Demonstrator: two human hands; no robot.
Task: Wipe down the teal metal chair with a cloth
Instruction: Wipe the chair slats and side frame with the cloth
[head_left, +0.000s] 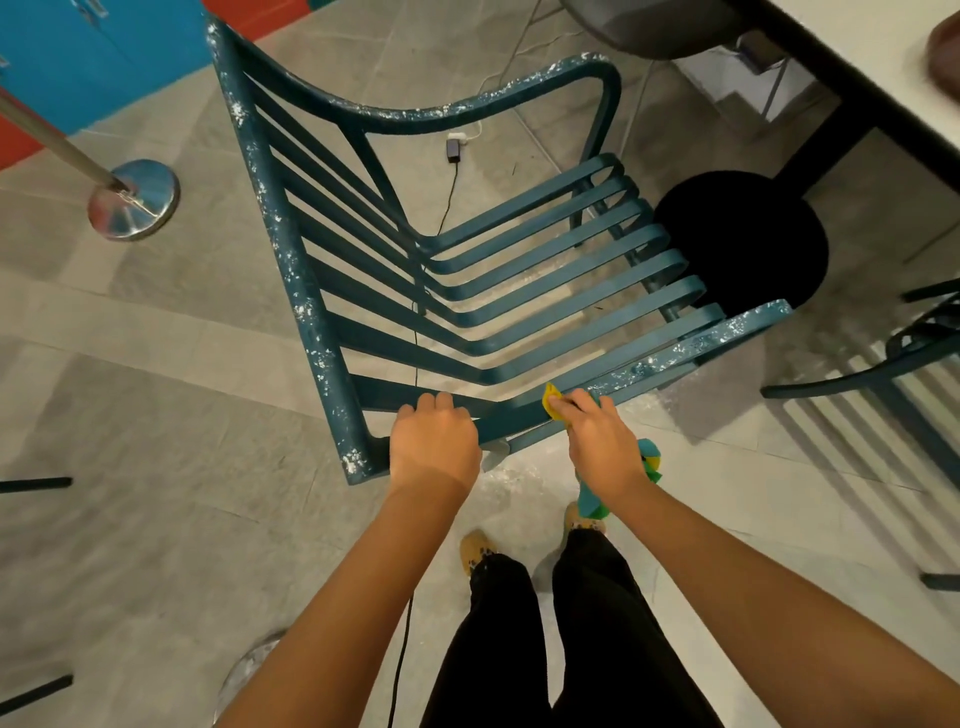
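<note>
A teal metal chair (519, 291) with slatted seat and back stands in front of me, its frame speckled with white flecks. My left hand (434, 441) grips the near end of the chair frame, fingers curled over a slat. My right hand (602, 441) holds a yellow, green and teal cloth (553, 405) and presses it against the near armrest (691, 348). The cloth's loose end (592, 501) hangs below my wrist.
A black round table base (743, 239) and a white tabletop (883, 62) are to the right. A second teal chair (914, 353) is at the far right. A chrome stanchion base (134, 200) stands left. A black cable and charger (453, 148) lie on the grey tiled floor.
</note>
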